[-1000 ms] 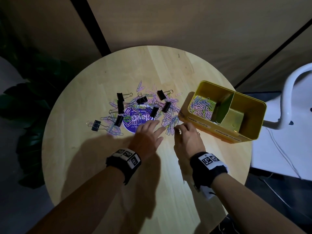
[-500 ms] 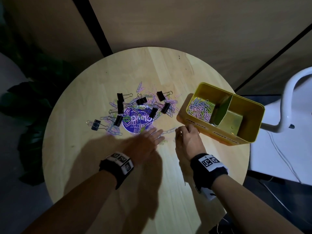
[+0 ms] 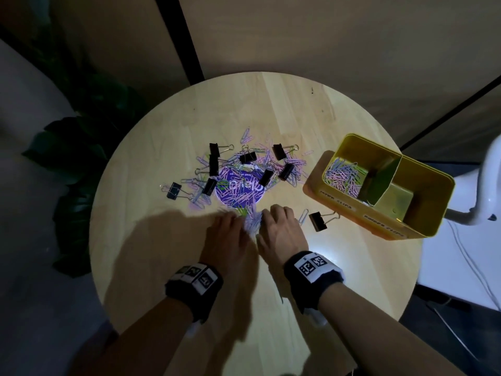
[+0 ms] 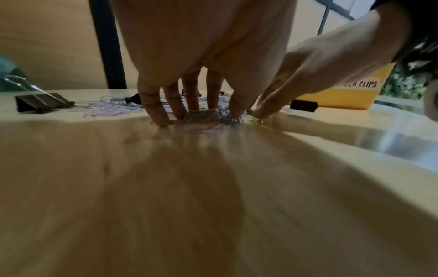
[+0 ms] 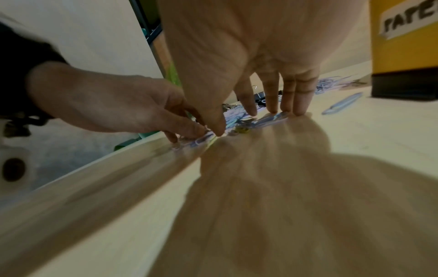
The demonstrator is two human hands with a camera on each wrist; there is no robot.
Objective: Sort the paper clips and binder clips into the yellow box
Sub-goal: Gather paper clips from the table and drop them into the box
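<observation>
Pastel paper clips and several black binder clips [image 3: 214, 150] lie in a pile [image 3: 271, 164] at mid-table. My left hand [image 3: 230, 226] and right hand [image 3: 273, 215] sit side by side just nearer than the pile. Their straight fingers press down around a small heap of paper clips [image 3: 252, 225]. In the wrist views my left hand [image 4: 196, 112] and right hand [image 5: 255, 116] have fingertips and thumbs on the wood, hemming in that heap [image 4: 208, 118] [image 5: 241, 123]. The yellow box [image 3: 379, 221] stands at the right; its left compartment holds paper clips [image 3: 341, 177].
One binder clip [image 3: 317, 221] and a single paper clip [image 3: 303, 217] lie between my right hand and the box. A purple round sticker [image 3: 238, 188] lies under the pile. The round wooden table [image 3: 271, 308] has a dark plant [image 3: 67, 158] left and white furniture [image 3: 488, 172] right.
Both hands have slid back toward me and closed in on each other, dragging a bunch of paper clips out of the pile. A binder clip now shows right of my right hand.
</observation>
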